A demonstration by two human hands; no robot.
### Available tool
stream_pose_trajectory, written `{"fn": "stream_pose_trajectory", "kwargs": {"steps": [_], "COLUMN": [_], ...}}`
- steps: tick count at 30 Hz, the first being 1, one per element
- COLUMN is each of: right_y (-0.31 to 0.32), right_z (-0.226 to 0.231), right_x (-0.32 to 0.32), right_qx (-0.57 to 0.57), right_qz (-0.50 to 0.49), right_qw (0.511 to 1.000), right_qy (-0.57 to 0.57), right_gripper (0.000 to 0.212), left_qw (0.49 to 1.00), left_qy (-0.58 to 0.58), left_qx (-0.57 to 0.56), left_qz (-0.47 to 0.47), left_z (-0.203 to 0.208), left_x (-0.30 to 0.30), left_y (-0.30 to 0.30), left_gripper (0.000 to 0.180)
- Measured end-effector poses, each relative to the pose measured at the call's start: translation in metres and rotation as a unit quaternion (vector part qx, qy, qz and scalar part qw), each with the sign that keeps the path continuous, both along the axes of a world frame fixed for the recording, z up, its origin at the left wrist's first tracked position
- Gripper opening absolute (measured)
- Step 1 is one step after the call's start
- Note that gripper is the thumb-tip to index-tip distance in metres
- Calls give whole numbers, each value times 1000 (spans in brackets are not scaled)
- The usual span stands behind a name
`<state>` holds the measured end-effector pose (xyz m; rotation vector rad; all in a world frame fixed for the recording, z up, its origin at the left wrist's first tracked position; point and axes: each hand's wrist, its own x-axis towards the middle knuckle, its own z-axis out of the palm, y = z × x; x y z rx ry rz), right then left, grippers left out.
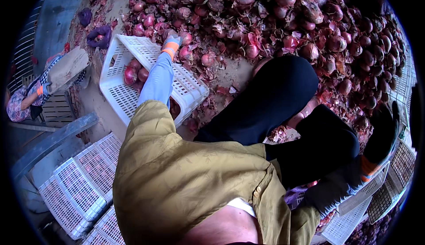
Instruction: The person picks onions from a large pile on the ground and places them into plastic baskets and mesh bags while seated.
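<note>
My left hand point(171, 44), in a pale glove with an orange cuff, reaches past the far edge of a white plastic crate point(119, 92) at the border of the onion pile point(248, 6). Its fingers curl downward; what is under them is hard to make out. Tilted on the floor, the crate holds several red onions point(130, 75), and my forearm crosses over it. At the far right my right hand point(384, 132) is raised in a dark-looking glove with an orange cuff. Its fingers are stretched out in shadow, holding nothing that I can see.
Loose skins lie among the onions around my bent legs point(274, 94). Stacked white crates point(84, 178) stand at lower left, beside a metal rail point(57, 143). Another person point(33, 97) with a board works at far left. More crates point(394, 183) stand at lower right.
</note>
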<state>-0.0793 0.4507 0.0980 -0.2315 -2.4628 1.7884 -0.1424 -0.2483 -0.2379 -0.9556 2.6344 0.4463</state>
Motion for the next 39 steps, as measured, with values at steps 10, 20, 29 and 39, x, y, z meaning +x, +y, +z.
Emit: {"fn": "stream_pose_trajectory", "kwargs": {"steps": [10,20,29,39], "right_y": [-73,-115,-144,-92], "right_z": [-48,-41,-65,-90], "right_x": [-87,-103,-108,-114], "right_qx": [16,-22,-53,215], "right_qz": [125,125,170,137], "right_qw": [992,989,970,955], "right_qy": [-19,-71,-166,149], "right_gripper": [43,44,51,53], "left_qw": [987,906,768,967], "left_qy": [-135,216,397,246], "left_qx": [-29,292,503,-3], "left_qz": [82,216,6,-69], "left_z": [-82,-148,89,9], "left_x": [45,75,-32,-78], "left_y": [61,102,301,81], "left_gripper": [93,56,73,43]}}
